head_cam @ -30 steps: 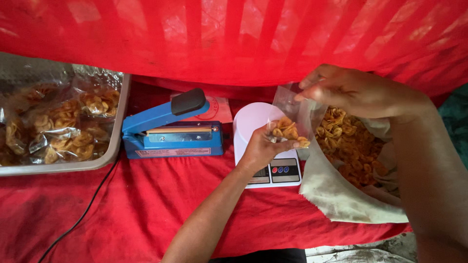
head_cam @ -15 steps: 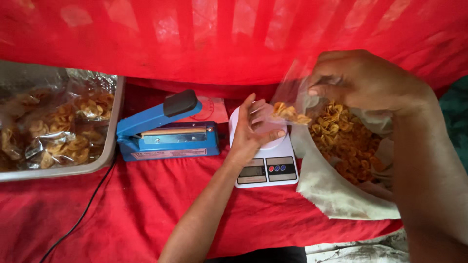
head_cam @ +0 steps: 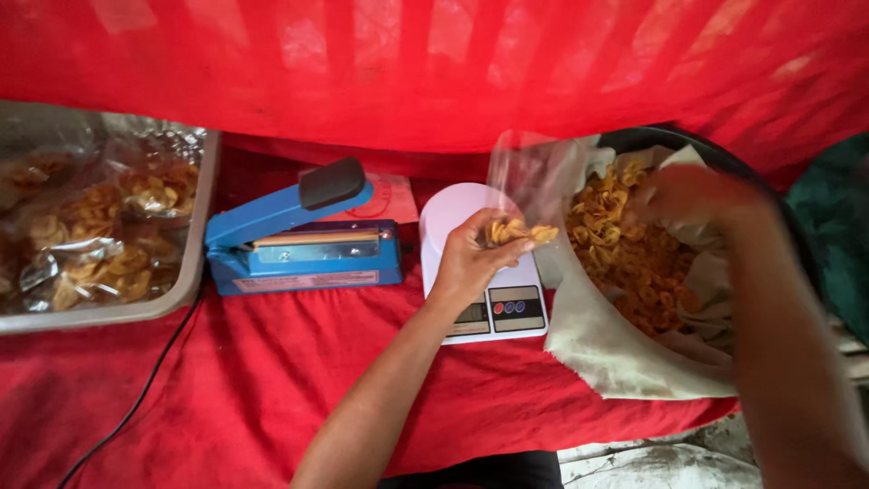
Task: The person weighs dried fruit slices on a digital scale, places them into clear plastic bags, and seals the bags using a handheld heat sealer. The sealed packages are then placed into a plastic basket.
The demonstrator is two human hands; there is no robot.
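My left hand [head_cam: 472, 258] grips the lower part of a clear plastic bag [head_cam: 523, 181] with a few yellow chips [head_cam: 518, 233] in it. It holds the bag just above a white kitchen scale [head_cam: 493, 308]. To the right, my right hand [head_cam: 692, 195] is blurred. It lies on the heap of yellow chips [head_cam: 634, 263] in a cloth-lined dark bowl [head_cam: 625, 353]. Whether its fingers are closed on chips is hidden by the blur.
A blue heat sealer [head_cam: 303, 240] with a black handle stands left of the scale, and its dark cord [head_cam: 136, 398] runs down over the red cloth. A metal tray [head_cam: 136, 308] at far left holds several filled chip bags. Red mesh hangs behind.
My right hand has left the bag's mouth and moved right, down onto the chips in the bowl. My left hand still holds the bag over the scale.
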